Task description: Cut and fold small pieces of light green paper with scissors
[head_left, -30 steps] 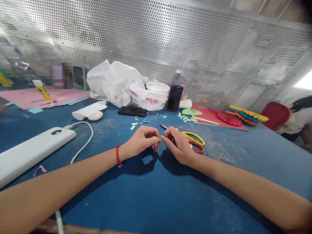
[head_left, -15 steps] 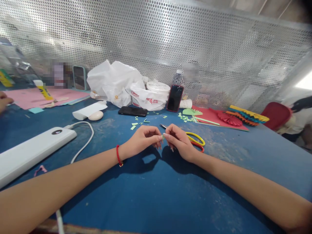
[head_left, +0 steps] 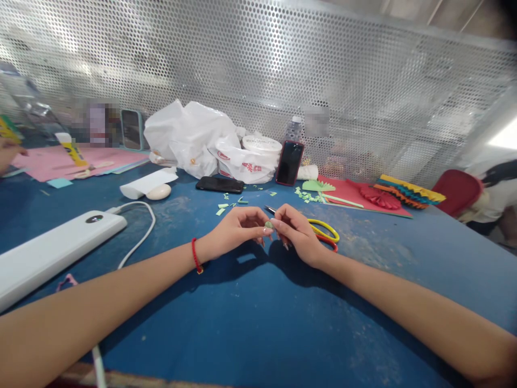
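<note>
A small rolled or folded piece of green paper (head_left: 269, 225) is pinched between the fingertips of my left hand (head_left: 242, 226) and my right hand (head_left: 295, 231). Both hands are closed and meet just above the blue table (head_left: 283, 334). Partly behind my right hand lie scissors (head_left: 326, 230) with yellow and orange handles, the blade tip showing between the hands. Green paper scraps (head_left: 222, 208) are scattered beyond my left hand, and a heap of cut green bits (head_left: 307, 195) lies beyond my right.
A white power bank (head_left: 60, 250) with a cable is at left. White plastic bags (head_left: 189, 137), a lying black phone (head_left: 220, 185) and a propped phone (head_left: 290, 163) stand toward the back. Red paper (head_left: 337, 188) holds folded fans. Another person's hand (head_left: 10, 153) is at far left.
The green paper shows more between my fingertips, turned slightly, and my left fingers have shifted a little. At far left the other person's hand has moved up and inward.
</note>
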Tool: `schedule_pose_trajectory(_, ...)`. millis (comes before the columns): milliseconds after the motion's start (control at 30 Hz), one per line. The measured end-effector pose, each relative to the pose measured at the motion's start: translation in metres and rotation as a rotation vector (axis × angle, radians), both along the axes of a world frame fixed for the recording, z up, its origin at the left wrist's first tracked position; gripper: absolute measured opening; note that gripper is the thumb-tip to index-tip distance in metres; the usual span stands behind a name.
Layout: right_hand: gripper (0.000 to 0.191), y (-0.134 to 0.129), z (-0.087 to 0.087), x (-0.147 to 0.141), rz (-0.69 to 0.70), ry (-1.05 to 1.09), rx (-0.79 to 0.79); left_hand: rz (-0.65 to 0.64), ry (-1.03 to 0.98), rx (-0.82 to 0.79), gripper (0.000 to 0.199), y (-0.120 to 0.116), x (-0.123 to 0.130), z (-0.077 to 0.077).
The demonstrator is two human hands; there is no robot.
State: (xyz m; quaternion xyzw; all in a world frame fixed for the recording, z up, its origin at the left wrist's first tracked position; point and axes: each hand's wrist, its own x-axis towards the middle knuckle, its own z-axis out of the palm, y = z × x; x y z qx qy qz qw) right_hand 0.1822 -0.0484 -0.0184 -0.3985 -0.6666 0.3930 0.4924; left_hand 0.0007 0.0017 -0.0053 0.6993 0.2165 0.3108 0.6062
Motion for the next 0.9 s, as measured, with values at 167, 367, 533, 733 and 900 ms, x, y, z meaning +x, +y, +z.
schedule_pose_trajectory(167,0.025,0.0011,0.0009,-0.0001,-0.007,-0.005,-0.009,0.046,0.007,0.059,0.021,0.0030,0.0002,-0.0029)
schedule_pose_trajectory(367,0.024,0.0003,-0.0001,0.0003,0.005,-0.086,0.016,0.006,0.111,0.158,0.022,0.0061,-0.0016,-0.0081)
schedule_pose_trajectory(533,0.022,0.0001,-0.0005,0.0010,-0.024,-0.147,0.066,-0.009,0.160,0.170,0.027,0.0042,-0.0023,-0.0072)
schedule_pose_trajectory(733,0.022,-0.0004,0.0003,0.0008,-0.059,-0.148,0.081,-0.048,0.122,0.098,0.025,0.0030,-0.0011,-0.0038)
schedule_pose_trajectory(900,0.022,-0.0009,0.0007,0.0012,-0.060,-0.164,0.070,-0.030,0.084,0.011,0.018,0.0016,-0.0006,-0.0012)
